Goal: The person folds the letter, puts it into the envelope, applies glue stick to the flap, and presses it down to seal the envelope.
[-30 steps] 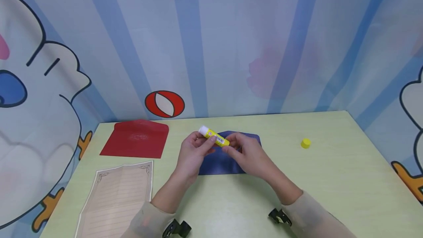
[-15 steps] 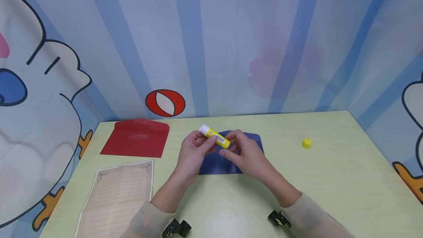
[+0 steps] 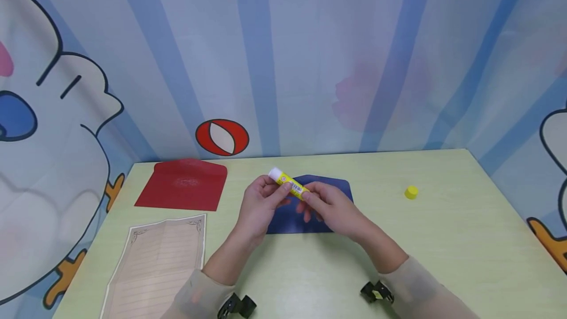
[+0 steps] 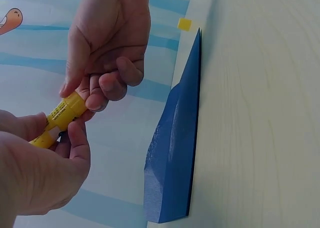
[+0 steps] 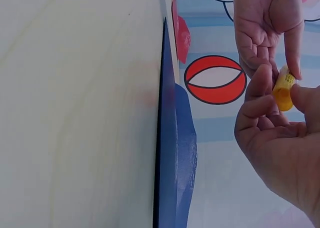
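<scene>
A yellow glue stick (image 3: 289, 182) with a white tip is held tilted above the blue envelope (image 3: 294, 220). My left hand (image 3: 260, 208) grips its barrel between thumb and fingers. At the lower end, my right hand (image 3: 338, 210) pinches the yellow base with thumb and index finger, the other fingers loosely curled, as the left wrist view shows on the glue stick (image 4: 67, 111). Both hands hide parts of the envelope, which lies on the table with its flap raised in the right wrist view. Off to the right sits the yellow cap (image 3: 411, 192), apart from the stick.
At the table's back left lies a red envelope (image 3: 179, 188) with a whitish smear. In front of it is a lined sheet of letter paper (image 3: 157, 260) with a decorative border. A printed blue curtain (image 3: 305, 63) stands behind the table (image 3: 465, 240).
My right fingers have shifted on the glue stick's base: spread half a second ago, now the thumb and index finger pinch its end. My left hand stays nearly still.
</scene>
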Demonstrator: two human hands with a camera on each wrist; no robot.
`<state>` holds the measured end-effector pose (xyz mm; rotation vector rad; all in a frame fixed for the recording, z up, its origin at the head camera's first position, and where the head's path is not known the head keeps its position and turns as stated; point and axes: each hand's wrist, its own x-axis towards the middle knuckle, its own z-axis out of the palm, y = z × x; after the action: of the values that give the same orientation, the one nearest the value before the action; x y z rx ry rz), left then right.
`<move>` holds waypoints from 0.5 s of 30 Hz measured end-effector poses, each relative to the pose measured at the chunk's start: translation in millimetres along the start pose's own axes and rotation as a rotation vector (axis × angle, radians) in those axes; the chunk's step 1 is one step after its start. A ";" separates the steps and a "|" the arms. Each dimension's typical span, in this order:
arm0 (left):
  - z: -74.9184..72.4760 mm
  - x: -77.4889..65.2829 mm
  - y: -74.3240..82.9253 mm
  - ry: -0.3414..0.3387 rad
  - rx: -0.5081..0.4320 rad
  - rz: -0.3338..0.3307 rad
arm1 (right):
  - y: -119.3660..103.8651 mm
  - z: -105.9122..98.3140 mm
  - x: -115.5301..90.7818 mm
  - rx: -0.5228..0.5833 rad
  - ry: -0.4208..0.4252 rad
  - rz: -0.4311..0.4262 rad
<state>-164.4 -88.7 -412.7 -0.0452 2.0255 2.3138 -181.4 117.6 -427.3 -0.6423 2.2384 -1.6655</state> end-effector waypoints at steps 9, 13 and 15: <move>-0.3 0.5 0.4 0.021 -0.015 0.000 | -4.1 6.9 -1.0 -0.171 0.173 -0.049; -0.2 0.6 0.1 0.022 -0.008 -0.006 | -5.6 9.2 -1.7 -0.216 0.211 -0.067; 0.0 0.7 0.1 0.023 -0.010 -0.009 | -6.3 8.9 -2.2 -0.209 0.198 -0.071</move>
<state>-165.2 -88.7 -412.6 -0.0817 2.0206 2.3289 -174.2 109.7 -424.0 -0.6360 2.5840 -1.6032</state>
